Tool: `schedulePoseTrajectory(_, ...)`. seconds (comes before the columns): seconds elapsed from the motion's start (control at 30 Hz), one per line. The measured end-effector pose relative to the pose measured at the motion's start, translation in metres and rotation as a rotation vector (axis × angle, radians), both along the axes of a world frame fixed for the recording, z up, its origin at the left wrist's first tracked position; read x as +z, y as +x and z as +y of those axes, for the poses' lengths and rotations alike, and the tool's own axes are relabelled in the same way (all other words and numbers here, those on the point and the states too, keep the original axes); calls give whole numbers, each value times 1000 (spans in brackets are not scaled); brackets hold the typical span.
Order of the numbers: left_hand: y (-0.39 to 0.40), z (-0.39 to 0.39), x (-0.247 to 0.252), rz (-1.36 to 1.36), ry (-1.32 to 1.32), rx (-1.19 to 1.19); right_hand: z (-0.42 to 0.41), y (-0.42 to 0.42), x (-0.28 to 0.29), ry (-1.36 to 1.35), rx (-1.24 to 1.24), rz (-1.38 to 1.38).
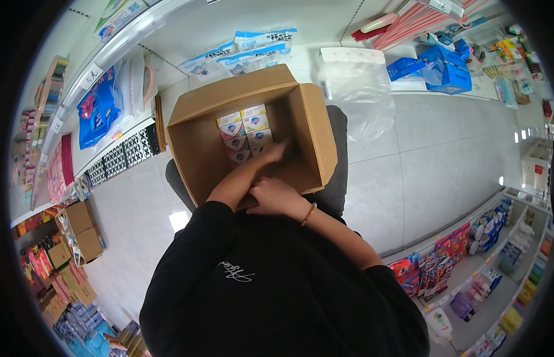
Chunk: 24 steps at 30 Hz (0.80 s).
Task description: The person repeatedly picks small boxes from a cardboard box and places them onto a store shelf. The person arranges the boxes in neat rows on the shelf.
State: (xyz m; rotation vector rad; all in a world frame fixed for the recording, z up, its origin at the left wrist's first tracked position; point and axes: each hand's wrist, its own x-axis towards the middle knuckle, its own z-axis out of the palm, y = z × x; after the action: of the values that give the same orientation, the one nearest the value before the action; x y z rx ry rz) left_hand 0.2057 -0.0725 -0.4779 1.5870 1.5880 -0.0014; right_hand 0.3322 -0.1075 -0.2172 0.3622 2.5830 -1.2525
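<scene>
An open cardboard box [241,96] rests across my lap, tilted so that its inside faces me. Inside it, two columns of small Safeguard soap cartons [258,122] stand at the far left part, some with pink faces and some with white and yellow. My left hand [273,153] reaches into the box beside the nearer cartons; its fingers are blurred, and whether they hold anything is not visible. At the near rim, my right hand [277,196], with a bracelet [308,214] on its wrist, grips the cardboard edge. The nearest cartons are partly hidden by my left arm.
Blue-and-white plastic packages [254,51] lie on the shelf beyond the box. Next to them, a clear plastic bag [357,93] hangs over the shelf edge. A blue carton [444,69] stands farther right. Stocked shelves [464,267] flank me, and an opened brown carton [83,232] sits left.
</scene>
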Motion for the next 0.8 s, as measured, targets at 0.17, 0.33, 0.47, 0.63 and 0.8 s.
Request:
schedulePoseTrajectory(0.17,-11,-26,-74,-235,241,263,-9,1,-9,7,29,120)
schedulePoseTrajectory(0.33,-14,24,78,168,-87,-34,3,-3,-13,-55,-78,190)
schedulePoseTrajectory(0.47,-33,34,196,212,-101,-127,13,-9,7,-87,-232,406)
schedulePoseTrajectory(0.63,-76,-7,274,-13,325,-57,37,-18,29,-170,-771,700)
schedulePoseTrajectory(0.8,-98,-65,327,-364,339,348,64,-15,40,196,-712,605)
